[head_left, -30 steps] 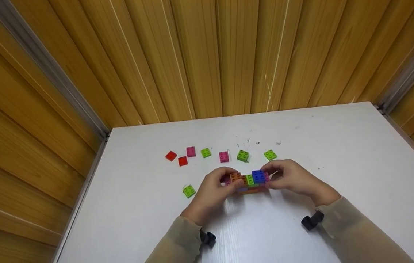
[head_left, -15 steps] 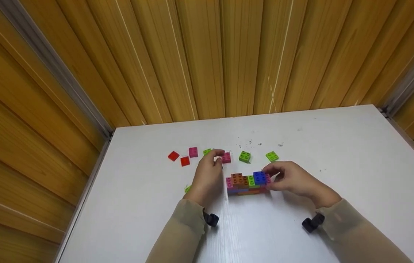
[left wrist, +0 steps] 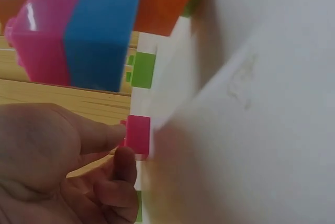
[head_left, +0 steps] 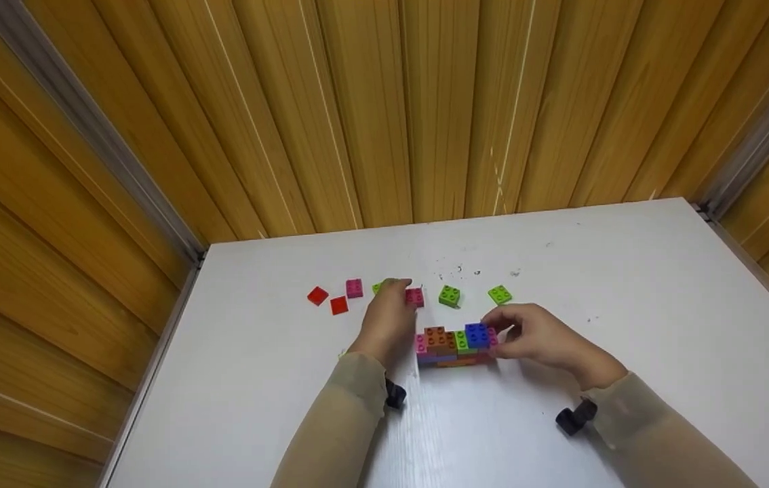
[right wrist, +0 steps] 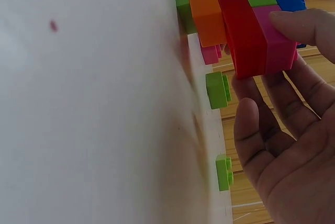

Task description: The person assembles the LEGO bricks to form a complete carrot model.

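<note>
My right hand point(head_left: 540, 339) holds the right end of a built row of toy bricks point(head_left: 452, 346), pink, brown, green and blue on top. In the right wrist view the thumb lies on a pink brick point(right wrist: 280, 43) above a red brick point(right wrist: 241, 30), with fingers behind. My left hand point(head_left: 388, 322) is off the row, over the table among the loose bricks. Its thumb and a bent finger are beside a loose pink brick point(left wrist: 138, 136); whether they touch it cannot be told. A light green brick point(head_left: 378, 287) is partly hidden behind this hand.
Two red pieces point(head_left: 318, 295) and another pink brick point(head_left: 355, 288) lie to the left. A green brick point(head_left: 449, 295) and a thinner light green one point(head_left: 500, 294) lie behind the row. Wooden panelling point(head_left: 384, 108) rises beyond the white table point(head_left: 255, 352).
My left hand has let go of the row's left end and moved back and left towards the loose bricks. My right hand keeps its hold on the right end.
</note>
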Demonstrator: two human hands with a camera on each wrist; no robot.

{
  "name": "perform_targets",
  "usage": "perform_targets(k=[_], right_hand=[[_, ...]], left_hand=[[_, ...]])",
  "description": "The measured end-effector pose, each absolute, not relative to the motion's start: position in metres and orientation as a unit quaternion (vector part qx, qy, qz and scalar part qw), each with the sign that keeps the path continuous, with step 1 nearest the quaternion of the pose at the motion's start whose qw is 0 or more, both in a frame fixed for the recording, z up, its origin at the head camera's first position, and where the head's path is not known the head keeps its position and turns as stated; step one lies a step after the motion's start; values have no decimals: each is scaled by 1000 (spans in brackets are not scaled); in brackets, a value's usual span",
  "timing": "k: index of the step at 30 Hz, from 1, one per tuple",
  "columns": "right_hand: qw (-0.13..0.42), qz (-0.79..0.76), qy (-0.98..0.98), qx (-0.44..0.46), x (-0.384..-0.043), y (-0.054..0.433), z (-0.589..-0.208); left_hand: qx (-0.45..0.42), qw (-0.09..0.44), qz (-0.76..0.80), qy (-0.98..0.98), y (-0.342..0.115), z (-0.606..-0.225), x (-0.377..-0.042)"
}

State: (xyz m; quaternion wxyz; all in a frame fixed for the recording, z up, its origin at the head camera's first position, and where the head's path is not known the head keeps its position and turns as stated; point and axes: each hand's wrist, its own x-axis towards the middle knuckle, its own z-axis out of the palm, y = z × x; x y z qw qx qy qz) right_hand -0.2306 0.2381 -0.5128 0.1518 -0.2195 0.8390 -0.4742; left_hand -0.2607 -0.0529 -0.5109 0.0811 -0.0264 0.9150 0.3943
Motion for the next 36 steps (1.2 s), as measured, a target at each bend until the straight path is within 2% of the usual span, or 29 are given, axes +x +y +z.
perform_targets(k=[7,21,27,31,36], right_hand=[[150,-471,841,-220,-232,237,-508],[153,-474,840,-216,-231,240,-510],[146,-472,840,-222,-231,239,-512],[145,-471,842,-220,-230,239,-512],[143,-467,843,-224,-230,237,-512]], left_hand=[[-51,91,387,916,-55,-511,-263],[-40,68,421,903,-62,-510,-251],[-48,46,454,888,-61,-495,-239],[-28,24,482,876,-61,-485,-230],[40,-7,497,867,-62,-475,-215]])
